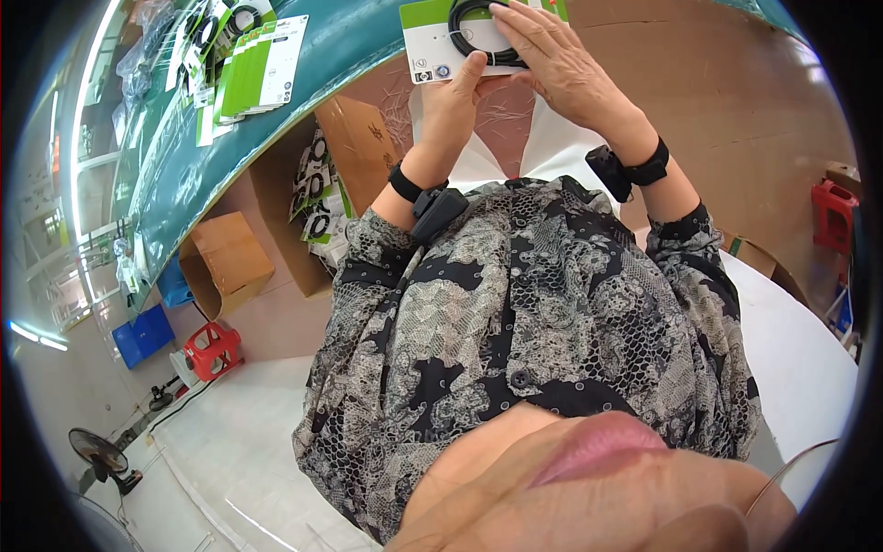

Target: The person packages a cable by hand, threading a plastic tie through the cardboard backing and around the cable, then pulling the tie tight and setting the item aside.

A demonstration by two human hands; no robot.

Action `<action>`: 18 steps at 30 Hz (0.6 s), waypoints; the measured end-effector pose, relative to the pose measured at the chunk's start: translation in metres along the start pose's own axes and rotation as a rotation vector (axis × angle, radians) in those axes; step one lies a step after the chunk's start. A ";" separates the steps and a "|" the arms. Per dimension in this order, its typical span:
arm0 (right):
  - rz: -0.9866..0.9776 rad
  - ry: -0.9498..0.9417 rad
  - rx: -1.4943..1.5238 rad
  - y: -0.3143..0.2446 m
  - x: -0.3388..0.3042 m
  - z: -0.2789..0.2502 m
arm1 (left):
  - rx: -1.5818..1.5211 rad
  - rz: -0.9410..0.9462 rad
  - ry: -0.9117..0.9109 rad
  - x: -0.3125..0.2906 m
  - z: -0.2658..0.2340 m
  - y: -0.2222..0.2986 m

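Note:
Over the table's edge, at the top of the head view, I hold a white and green backing card [425,59] with a coiled black cable [457,37] lying on it. My left hand [448,112] grips the card's lower edge, thumb on the front beside the coil. My right hand [572,78] lies over the right part of the coil, its fingers pressing the cable to the card. Its thumb is mostly hidden. Light ties bind the coil in places. Both wrists carry black strapped devices.
On the teal table mat [354,55] sit a fanned stack of green and white cards [262,74] and carded cables [213,32]. Below stands an open carton [276,189] with more carded cables, a smaller carton [235,258], a red stool [213,351] and a fan [97,451].

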State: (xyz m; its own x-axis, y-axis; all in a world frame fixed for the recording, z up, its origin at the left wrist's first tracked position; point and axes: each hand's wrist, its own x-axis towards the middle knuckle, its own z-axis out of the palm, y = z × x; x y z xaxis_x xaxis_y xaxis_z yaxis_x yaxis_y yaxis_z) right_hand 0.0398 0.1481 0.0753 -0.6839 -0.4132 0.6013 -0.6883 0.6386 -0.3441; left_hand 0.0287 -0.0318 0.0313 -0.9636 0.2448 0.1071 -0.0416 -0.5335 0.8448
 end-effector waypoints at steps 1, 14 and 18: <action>-0.006 0.044 0.022 -0.003 0.002 0.000 | 0.002 0.007 0.024 -0.001 0.000 -0.001; -0.066 0.157 0.024 0.006 -0.010 0.010 | 0.012 -0.041 0.023 -0.002 -0.003 0.009; -0.052 0.112 0.000 0.003 -0.012 0.011 | 0.015 -0.032 0.049 -0.004 -0.002 0.007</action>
State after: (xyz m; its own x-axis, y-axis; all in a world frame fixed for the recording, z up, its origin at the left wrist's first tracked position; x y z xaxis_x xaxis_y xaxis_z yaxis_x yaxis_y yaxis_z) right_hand 0.0434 0.1476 0.0598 -0.6160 -0.3703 0.6953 -0.7220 0.6183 -0.3103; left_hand 0.0313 -0.0379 0.0359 -0.9738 0.2209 0.0543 -0.0689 -0.5137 0.8552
